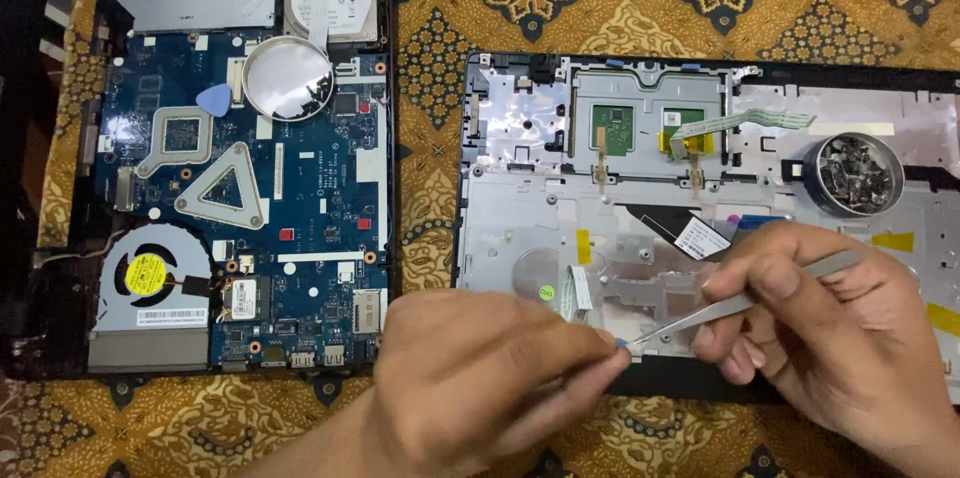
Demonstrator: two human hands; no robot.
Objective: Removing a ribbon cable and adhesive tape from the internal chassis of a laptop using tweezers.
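Tweezers (745,300) are gripped by the right hand (820,323); their tips meet a small blue piece (622,343) pinched by the left hand (480,378) over the cover's (520,228) near edge. A screw tin (853,173) and ribbon cable (575,290) lie nearby; the motherboard (300,228) is well left.

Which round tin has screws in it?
The tin at right, on the palmrest panel above the right hand, holds the metal bits. The tin on the motherboard is nearly empty.
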